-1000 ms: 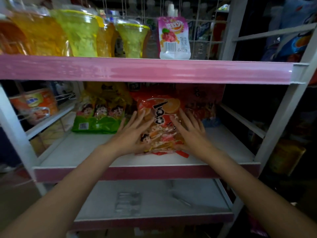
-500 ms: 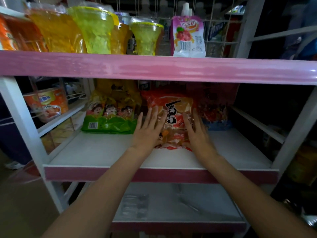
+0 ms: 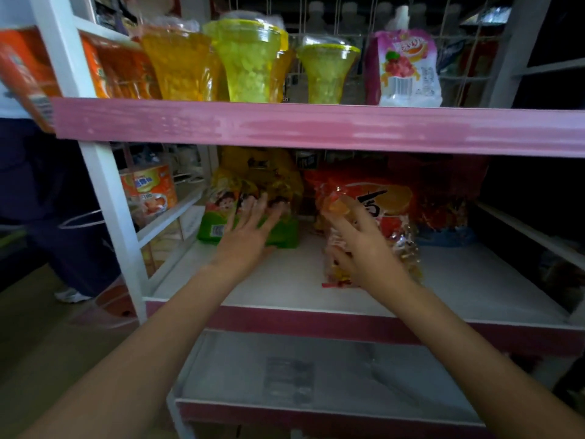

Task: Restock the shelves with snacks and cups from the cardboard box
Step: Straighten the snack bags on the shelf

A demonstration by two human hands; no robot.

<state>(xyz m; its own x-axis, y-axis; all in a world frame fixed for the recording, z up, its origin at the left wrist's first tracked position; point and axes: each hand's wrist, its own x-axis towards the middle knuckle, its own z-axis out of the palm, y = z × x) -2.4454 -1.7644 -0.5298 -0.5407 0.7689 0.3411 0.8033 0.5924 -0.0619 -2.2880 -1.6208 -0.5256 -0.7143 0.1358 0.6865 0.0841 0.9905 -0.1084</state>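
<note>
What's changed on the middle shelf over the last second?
The left hand came off the orange snack bag and shifted left, fingers spread in front of the green snack bag. The right hand stayed on the orange bag, which now stands more upright. Cups above unchanged.

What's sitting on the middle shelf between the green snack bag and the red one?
In the head view, nothing: only bare white shelf separates the green snack bag from the red snack bag. The dark back behind the gap is unclear.
</note>
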